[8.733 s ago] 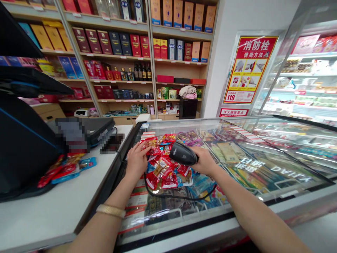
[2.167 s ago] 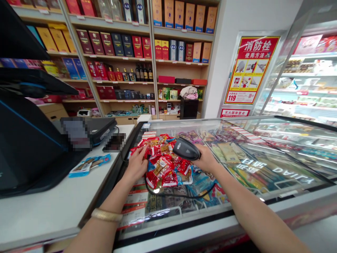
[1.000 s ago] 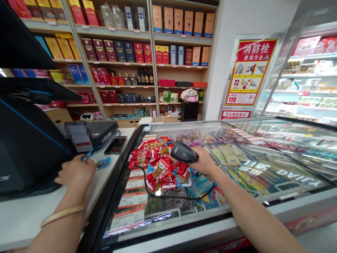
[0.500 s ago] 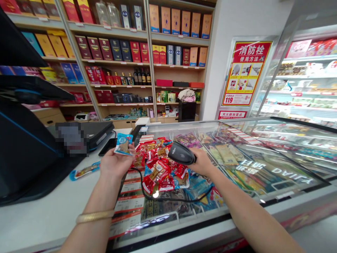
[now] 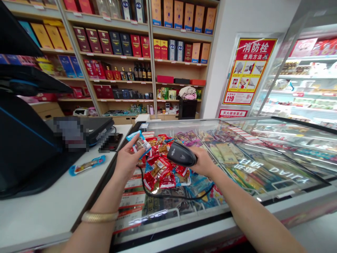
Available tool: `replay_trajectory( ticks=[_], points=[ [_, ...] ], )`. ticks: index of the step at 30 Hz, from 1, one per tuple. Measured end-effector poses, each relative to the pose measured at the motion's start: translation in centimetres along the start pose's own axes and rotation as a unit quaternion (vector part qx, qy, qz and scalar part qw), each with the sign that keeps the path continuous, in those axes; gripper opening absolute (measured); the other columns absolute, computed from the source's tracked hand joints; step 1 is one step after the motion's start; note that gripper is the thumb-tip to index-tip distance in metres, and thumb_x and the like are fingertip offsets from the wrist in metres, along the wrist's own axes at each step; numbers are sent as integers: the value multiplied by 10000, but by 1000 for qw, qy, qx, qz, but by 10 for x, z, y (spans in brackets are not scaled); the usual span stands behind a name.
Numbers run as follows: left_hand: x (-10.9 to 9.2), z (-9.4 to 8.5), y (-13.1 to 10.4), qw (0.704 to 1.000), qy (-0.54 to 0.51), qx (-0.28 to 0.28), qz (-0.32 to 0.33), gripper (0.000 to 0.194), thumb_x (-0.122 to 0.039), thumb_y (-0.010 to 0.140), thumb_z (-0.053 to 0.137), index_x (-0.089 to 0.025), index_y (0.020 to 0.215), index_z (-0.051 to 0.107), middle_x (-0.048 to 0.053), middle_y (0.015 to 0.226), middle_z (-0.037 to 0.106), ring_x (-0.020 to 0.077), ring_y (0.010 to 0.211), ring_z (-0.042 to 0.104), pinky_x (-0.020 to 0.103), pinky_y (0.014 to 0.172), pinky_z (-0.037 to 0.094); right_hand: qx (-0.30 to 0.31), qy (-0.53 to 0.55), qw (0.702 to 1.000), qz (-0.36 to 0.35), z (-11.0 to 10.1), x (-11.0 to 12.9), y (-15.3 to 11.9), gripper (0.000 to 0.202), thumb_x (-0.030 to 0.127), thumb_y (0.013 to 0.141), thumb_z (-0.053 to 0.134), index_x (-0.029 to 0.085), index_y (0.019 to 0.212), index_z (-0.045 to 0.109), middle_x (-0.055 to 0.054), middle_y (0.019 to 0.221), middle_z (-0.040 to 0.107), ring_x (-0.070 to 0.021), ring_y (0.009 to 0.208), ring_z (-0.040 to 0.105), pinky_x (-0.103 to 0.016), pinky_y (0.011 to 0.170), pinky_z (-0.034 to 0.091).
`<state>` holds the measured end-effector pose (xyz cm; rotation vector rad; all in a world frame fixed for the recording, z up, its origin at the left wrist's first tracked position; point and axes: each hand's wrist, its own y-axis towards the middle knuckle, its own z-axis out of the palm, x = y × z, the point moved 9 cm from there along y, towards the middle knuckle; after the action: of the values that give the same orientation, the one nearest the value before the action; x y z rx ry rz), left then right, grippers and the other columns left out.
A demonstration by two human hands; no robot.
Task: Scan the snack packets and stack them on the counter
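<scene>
My left hand (image 5: 129, 154) is closed on a small blue-and-clear snack packet (image 5: 140, 143), gripped between thumb and fingers above the left side of the freezer. Wrapped round the handle of a black barcode scanner (image 5: 181, 154) is my right hand (image 5: 202, 161); the scanner's head points left, towards the packet. Beneath both lies a heap of red snack packets (image 5: 160, 168) on the freezer's glass top (image 5: 189, 211), with a blue-edged packet (image 5: 183, 177) at its near right. The scanner's black cable (image 5: 168, 197) loops across the glass in front of the heap.
On the white counter (image 5: 47, 214) at left lies a long blue-ended packet (image 5: 88, 165), beside a dark phone-like device (image 5: 112, 142). A black till terminal (image 5: 23, 140) stands at far left. Shelves of boxes and bottles (image 5: 116, 44) line the back; ice creams show through the glass.
My left hand has moved right and slightly up, tilting the blue packet and bringing it closer to the scanner. The long packet on the counter is now in fuller view. My right hand stays nearly still.
</scene>
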<state>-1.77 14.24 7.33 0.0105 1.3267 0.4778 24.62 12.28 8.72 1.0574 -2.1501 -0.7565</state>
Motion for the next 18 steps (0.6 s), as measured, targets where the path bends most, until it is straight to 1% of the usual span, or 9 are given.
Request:
replay_trajectory(
  ticks=[2,3,6,8,10,13,16,18],
  points=[
    [-5,4,0,993,107,35,46,775,-305,578,818,-183,1311,598,79,1156,673,222,962,661,367,911,529,15,6,1000,-8,2,3,0,241,284,758,638,191,980,632,-75,863,701,-213,779,654,-304,712,495],
    [-9,7,-1,983,163,48,72,760,-322,603,792,-182,1323,590,85,1189,653,232,990,655,374,927,520,22,7,1000,-13,3,4,0,243,283,756,638,190,981,632,-75,858,699,-212,776,654,-303,710,498],
    [-18,14,-3,941,301,76,136,693,-309,666,708,-173,1333,581,90,1213,616,235,1021,644,365,946,505,37,-3,999,-27,5,9,1,229,271,748,638,189,961,635,-76,847,698,-217,783,657,-308,714,505],
    [-20,18,-5,918,349,95,163,686,-294,693,664,-171,1359,555,85,1184,615,225,1015,640,353,939,505,44,-15,998,-29,6,10,2,249,266,739,644,189,976,639,-79,862,703,-223,806,661,-315,728,510],
    [-21,22,-7,905,368,113,180,700,-295,713,642,-173,1391,519,77,1140,620,214,988,640,346,921,513,52,-23,998,-28,7,11,2,282,270,730,658,188,998,642,-82,880,707,-228,824,662,-318,738,513],
    [-17,26,-9,898,375,138,186,721,-305,730,634,-175,1422,478,73,1114,616,206,984,637,350,936,504,65,-30,997,-26,8,11,2,300,271,723,666,183,1008,644,-83,879,708,-228,818,659,-317,736,509],
    [-13,28,-11,901,366,152,175,723,-310,728,642,-163,1417,481,81,1141,613,221,1056,621,372,986,471,79,-40,996,-23,10,11,1,282,261,721,657,182,992,646,-81,857,704,-227,801,654,-313,722,502],
    [-12,29,-12,911,349,151,160,707,-303,705,667,-162,1382,521,85,1154,623,240,1114,600,387,1019,445,84,-43,995,-20,11,11,1,269,266,724,655,187,982,646,-78,854,703,-227,804,653,-310,722,499]
  ],
)
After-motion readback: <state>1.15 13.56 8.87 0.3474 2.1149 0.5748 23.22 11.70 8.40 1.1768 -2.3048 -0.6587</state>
